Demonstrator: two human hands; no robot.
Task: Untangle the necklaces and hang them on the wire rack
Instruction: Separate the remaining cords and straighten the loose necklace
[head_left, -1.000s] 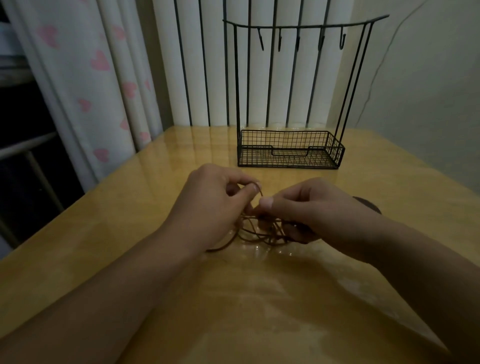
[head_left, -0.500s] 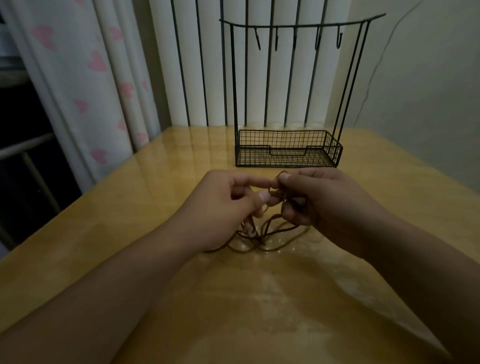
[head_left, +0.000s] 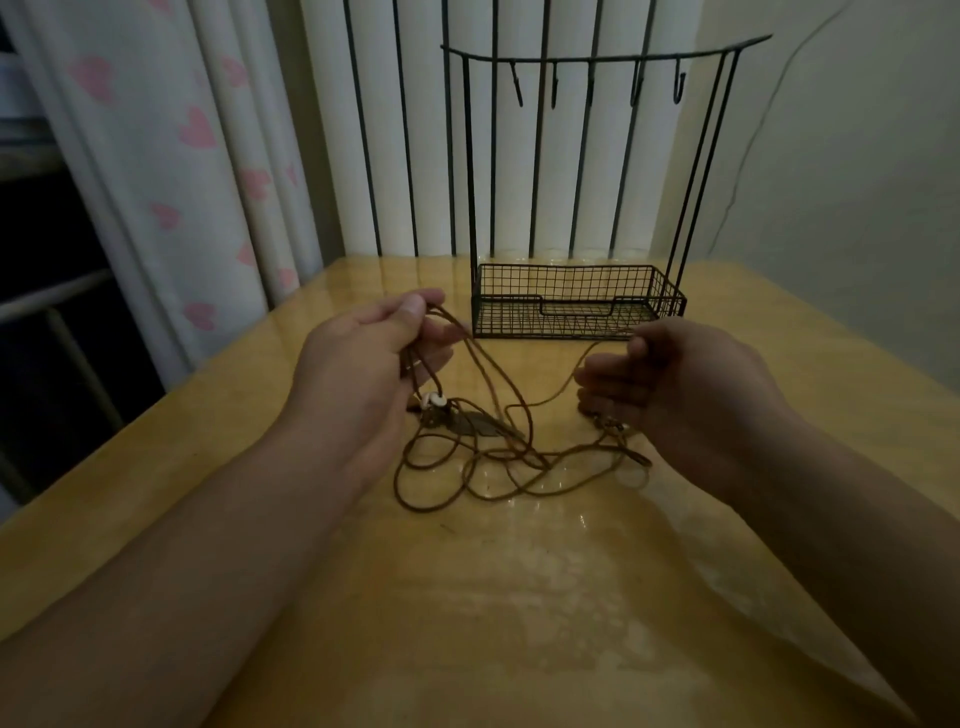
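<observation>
Tangled brown cord necklaces (head_left: 498, 462) lie in loops on the wooden table (head_left: 467, 597), with a small white bead and a dark flat pendant (head_left: 470, 423) among them. My left hand (head_left: 363, 364) pinches cord strands lifted above the table. My right hand (head_left: 670, 379) grips another strand, pulled out to the right. A cord stretches between the two hands. The black wire rack (head_left: 576, 306) stands behind, its basket low and several bare hooks (head_left: 592, 88) along the top bar.
A curtain with pink hearts (head_left: 171, 171) hangs at the left past the table edge. White vertical slats with black bars stand behind the rack. A plain wall is at the right.
My hands were close together, working the knot. They have now pulled apart, left and right, drawing the cords out so the loops spread over the table.
</observation>
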